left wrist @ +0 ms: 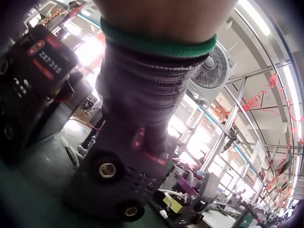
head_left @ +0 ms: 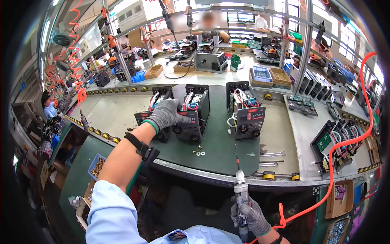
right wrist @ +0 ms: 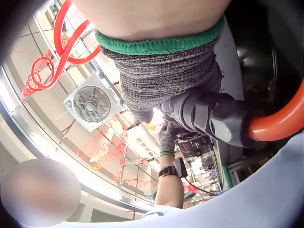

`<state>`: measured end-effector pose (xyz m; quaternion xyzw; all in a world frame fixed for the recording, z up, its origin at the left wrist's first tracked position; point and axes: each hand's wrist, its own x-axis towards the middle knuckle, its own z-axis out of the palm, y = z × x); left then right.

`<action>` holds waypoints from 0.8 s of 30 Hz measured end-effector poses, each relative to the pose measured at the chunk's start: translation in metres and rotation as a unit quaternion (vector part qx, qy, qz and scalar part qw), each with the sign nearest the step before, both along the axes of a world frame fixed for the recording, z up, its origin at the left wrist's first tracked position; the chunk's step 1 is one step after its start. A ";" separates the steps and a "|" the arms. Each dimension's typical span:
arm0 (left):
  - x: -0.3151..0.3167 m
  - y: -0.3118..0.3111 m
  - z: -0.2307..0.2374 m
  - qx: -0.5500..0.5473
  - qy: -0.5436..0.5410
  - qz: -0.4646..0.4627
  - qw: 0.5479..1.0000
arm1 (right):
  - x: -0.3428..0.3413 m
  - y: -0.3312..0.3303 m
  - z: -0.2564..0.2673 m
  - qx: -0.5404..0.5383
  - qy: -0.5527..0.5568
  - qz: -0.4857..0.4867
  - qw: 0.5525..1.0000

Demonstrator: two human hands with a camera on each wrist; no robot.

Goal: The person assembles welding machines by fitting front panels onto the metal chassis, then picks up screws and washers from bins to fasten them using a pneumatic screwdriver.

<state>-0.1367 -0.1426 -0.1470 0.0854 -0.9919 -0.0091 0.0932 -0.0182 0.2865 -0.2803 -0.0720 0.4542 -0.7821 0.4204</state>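
Note:
My gloved left hand (head_left: 165, 114) reaches over and grips the top of the middle open-framed welding machine (head_left: 194, 127), thumb on its front panel. In the left wrist view, that machine's front panel (left wrist: 118, 175) shows two brass-lined sockets. A second welding machine (head_left: 163, 135) stands close on the left, partly hidden by the hand. On the right stands a third welding machine (head_left: 249, 122), marked ZX7 315. My gloved right hand (head_left: 254, 217) grips a pneumatic screwdriver (head_left: 241, 191), its long bit pointing up and away, low in front of the bench edge.
Small brass fittings and white washers (head_left: 200, 153) lie before the middle machine. Wrenches (head_left: 273, 154) rest right of the green mat (head_left: 219, 156). An orange air hose (head_left: 332, 162) loops along the right. A blue bin of brass parts (head_left: 97, 166) sits at left.

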 end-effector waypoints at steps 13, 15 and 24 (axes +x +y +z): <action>-0.060 0.006 0.019 0.010 0.166 -0.006 0.986 | -0.061 -0.070 0.008 -0.117 0.082 -0.117 0.983; -0.100 -0.036 -0.009 0.021 0.116 0.034 0.992 | -0.083 -0.103 0.001 -0.100 0.103 -0.162 0.976; -0.093 -0.066 -0.017 0.022 0.040 0.034 0.998 | -0.142 -0.179 -0.006 -0.054 0.145 -0.174 0.973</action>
